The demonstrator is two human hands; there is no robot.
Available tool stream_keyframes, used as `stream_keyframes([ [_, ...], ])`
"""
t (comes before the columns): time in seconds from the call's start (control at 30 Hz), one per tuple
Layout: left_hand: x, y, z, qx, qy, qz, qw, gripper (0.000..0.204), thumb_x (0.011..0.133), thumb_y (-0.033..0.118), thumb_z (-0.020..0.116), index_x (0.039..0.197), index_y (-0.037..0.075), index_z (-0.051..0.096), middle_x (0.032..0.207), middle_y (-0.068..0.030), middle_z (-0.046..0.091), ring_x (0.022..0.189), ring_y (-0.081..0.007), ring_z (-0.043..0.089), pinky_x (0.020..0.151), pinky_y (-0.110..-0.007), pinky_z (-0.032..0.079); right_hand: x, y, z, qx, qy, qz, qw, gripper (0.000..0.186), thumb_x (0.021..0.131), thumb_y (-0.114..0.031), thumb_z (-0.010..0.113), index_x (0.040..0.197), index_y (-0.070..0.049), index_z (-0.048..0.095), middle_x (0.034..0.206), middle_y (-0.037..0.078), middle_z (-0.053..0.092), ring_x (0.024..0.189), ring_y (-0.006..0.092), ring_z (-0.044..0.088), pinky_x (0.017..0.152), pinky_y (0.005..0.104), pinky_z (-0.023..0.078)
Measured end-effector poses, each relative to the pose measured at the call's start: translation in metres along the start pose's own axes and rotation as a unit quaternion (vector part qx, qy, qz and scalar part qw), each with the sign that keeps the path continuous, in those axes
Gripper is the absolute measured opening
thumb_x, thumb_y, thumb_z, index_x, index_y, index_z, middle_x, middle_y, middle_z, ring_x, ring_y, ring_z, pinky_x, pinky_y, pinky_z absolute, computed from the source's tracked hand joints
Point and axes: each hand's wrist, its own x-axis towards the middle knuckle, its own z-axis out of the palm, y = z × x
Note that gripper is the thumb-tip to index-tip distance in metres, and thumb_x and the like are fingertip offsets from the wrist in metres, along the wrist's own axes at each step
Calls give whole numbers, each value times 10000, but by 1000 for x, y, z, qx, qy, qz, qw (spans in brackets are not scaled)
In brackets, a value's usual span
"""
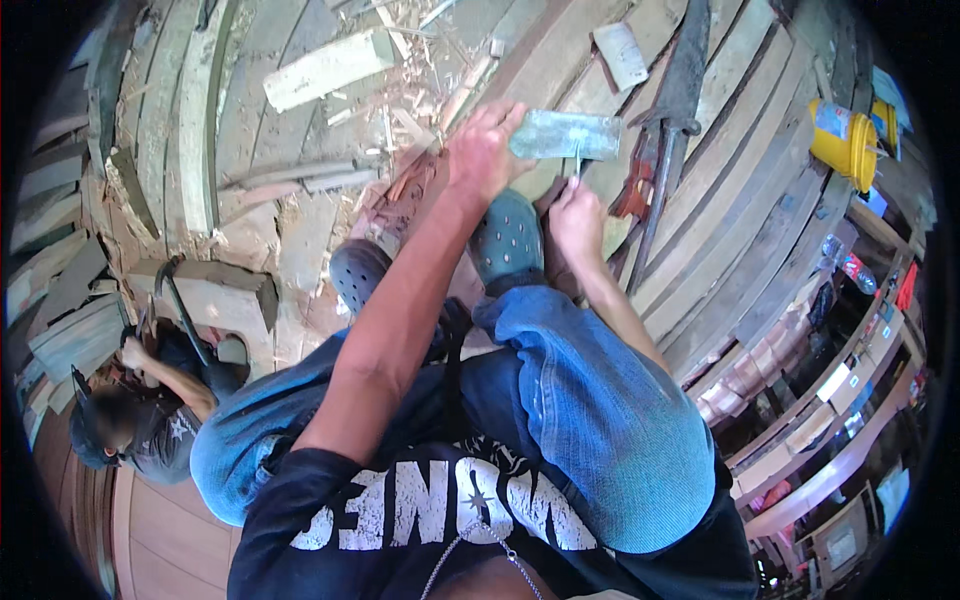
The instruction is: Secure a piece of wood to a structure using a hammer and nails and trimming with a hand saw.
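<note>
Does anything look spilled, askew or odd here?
Loose wood chips lie strewn over the floor beyond and to the left of the person's left hand, around a pale wood block. They look messy, though perhaps just work litter. Nothing else clearly stands out.

the light is bright on the pale wood block [330,70], which looks almost washed out, while the shelves [810,435] at the right are rather dim. a pale shine lies on the greenish flat piece [597,137]. the hands [484,147] appear slightly soft. toward the black round rim, the planks [745,235] bend strongly.
</note>
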Motion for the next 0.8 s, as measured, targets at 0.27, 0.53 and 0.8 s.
stream_keyframes([
  [0.27, 2, -3, 0, 3, 10, 24, 1000, 692, 489, 174, 877, 1137, 65, 659, 1140, -103, 632, 1058, -272, 600, 899, -354, 497, 3, -4, -1, 5, -6, 30, 1000, 318, 938, -186, 463, 794, 52, 619, 697, 304, 598, 687, 482, 612, 632, 560, 481],
  [0.53, 2, 0, 3, 12, 15, 20, 1000, 702, 502, 199, 873, 1155, 82, 644, 1160, -123, 626, 1057, -279, 605, 917, -357, 496, -1, -2, 0, 37, -17, 45, 998, 306, 933, -173, 452, 795, 44, 618, 727, 304, 604, 743, 478, 611, 696, 558, 474],
  [0.8, 8, -1, -1, 26, -11, 30, 999, 724, 507, 230, 874, 1173, 74, 637, 1187, -137, 615, 1087, -291, 593, 948, -364, 478, 5, -2, 5, 74, -1, 65, 995, 292, 929, -174, 447, 837, 31, 632, 780, 303, 614, 762, 492, 604, 718, 569, 463],
])
